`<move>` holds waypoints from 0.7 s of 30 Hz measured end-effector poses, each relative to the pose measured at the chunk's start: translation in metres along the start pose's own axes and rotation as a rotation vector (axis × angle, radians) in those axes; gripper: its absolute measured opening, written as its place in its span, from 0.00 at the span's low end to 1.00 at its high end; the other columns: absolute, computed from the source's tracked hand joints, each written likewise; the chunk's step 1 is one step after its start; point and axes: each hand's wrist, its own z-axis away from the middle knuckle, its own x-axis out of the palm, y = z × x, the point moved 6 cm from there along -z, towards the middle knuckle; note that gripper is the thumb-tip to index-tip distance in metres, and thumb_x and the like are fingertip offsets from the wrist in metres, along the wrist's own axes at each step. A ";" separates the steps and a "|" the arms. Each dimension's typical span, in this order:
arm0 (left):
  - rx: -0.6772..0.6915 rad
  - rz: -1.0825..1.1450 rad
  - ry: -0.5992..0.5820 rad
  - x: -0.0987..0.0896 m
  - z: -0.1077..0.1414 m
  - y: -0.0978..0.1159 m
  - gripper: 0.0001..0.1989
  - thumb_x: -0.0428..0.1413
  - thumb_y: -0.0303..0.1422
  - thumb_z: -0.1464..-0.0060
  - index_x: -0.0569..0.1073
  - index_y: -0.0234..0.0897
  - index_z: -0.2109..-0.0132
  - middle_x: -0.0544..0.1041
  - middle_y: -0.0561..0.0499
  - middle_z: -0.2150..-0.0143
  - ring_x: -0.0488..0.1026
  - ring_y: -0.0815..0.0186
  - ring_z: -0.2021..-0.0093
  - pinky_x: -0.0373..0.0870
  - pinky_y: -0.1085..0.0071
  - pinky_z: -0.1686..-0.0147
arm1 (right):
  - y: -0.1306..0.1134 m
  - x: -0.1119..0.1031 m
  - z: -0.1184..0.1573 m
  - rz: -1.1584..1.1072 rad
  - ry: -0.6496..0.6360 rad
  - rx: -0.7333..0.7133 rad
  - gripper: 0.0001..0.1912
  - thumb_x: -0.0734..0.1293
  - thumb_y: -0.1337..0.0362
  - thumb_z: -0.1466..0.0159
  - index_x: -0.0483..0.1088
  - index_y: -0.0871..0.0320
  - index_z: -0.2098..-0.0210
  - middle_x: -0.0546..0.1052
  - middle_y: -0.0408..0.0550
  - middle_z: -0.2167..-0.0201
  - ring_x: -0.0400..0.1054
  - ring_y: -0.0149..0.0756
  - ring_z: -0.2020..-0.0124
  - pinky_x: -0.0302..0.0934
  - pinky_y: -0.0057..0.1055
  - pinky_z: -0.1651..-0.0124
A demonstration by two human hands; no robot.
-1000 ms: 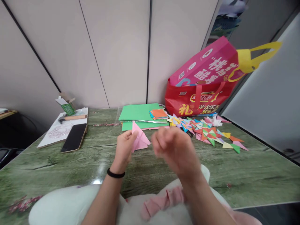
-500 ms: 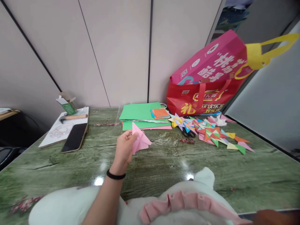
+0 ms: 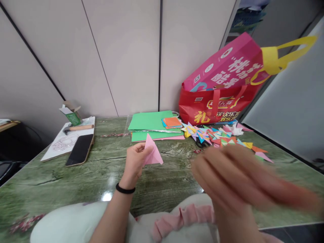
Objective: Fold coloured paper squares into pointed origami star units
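Observation:
A folded piece of pink paper [image 3: 154,156], pointed at its top, is pinched between the thumb and fingers of my left hand [image 3: 135,158], held up over the middle of the table. My right hand [image 3: 235,175] is blurred by motion at the right, in front of the folded paper pieces. Its fingers are smeared, so whether they hold anything cannot be made out. Just beyond my left hand lie green paper sheets [image 3: 149,119] with small orange paper squares [image 3: 172,122] on top.
Colourful folded paper pieces [image 3: 197,131] and partly hidden scissors [image 3: 201,144] lie at the right. Behind stands a red bag [image 3: 192,108] holding a pink box [image 3: 227,64]. At left are a phone [image 3: 80,150], a hammer [image 3: 81,127] and a small green box [image 3: 73,118]. A white plush [image 3: 71,222] fills the front edge.
My right hand has come into view from the lower right, covering part of the folded pieces. The pink paper has turned slightly in my left hand, which stays in nearly the same place.

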 end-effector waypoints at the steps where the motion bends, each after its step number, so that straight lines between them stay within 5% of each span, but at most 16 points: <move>1: -0.002 -0.021 -0.020 0.001 0.000 -0.001 0.12 0.65 0.31 0.69 0.76 0.31 0.72 0.77 0.50 0.75 0.70 0.70 0.77 0.64 0.76 0.76 | 0.011 -0.002 -0.011 0.001 0.043 0.032 0.04 0.66 0.58 0.45 0.71 0.49 0.71 0.73 0.41 0.71 0.68 0.30 0.67 0.64 0.28 0.68; 5: -0.042 -0.063 -0.104 0.006 0.001 -0.003 0.12 0.65 0.33 0.68 0.77 0.31 0.72 0.77 0.50 0.75 0.69 0.70 0.77 0.64 0.76 0.76 | 0.071 -0.013 -0.038 0.316 0.185 0.251 0.06 0.67 0.69 0.49 0.73 0.57 0.71 0.74 0.48 0.64 0.67 0.35 0.58 0.63 0.33 0.57; 8: -0.073 -0.066 -0.139 0.010 0.004 -0.002 0.14 0.66 0.34 0.70 0.77 0.31 0.72 0.77 0.49 0.75 0.70 0.69 0.76 0.65 0.74 0.74 | 0.100 -0.010 -0.039 0.412 0.098 0.311 0.08 0.66 0.69 0.50 0.74 0.59 0.70 0.75 0.50 0.62 0.68 0.37 0.58 0.63 0.33 0.57; 12: -0.096 -0.083 -0.179 0.013 0.004 -0.002 0.14 0.66 0.35 0.71 0.76 0.30 0.74 0.75 0.51 0.77 0.68 0.70 0.76 0.63 0.75 0.74 | 0.109 -0.005 -0.041 0.414 0.048 0.316 0.08 0.64 0.69 0.48 0.74 0.61 0.70 0.77 0.49 0.70 0.69 0.33 0.68 0.62 0.30 0.64; 17: -0.038 -0.081 -0.069 0.004 -0.005 -0.003 0.18 0.60 0.43 0.62 0.69 0.31 0.83 0.61 0.58 0.86 0.53 0.77 0.83 0.50 0.78 0.82 | 0.113 -0.009 -0.053 0.526 0.041 0.328 0.11 0.61 0.69 0.49 0.74 0.63 0.68 0.74 0.45 0.76 0.64 0.28 0.77 0.57 0.25 0.74; 21: -0.041 -0.043 -0.056 0.003 -0.010 -0.006 0.16 0.61 0.41 0.64 0.69 0.32 0.81 0.62 0.57 0.84 0.52 0.76 0.82 0.49 0.78 0.82 | 0.117 -0.012 -0.056 0.530 0.021 0.347 0.13 0.62 0.69 0.51 0.73 0.63 0.67 0.74 0.45 0.75 0.62 0.26 0.78 0.56 0.25 0.74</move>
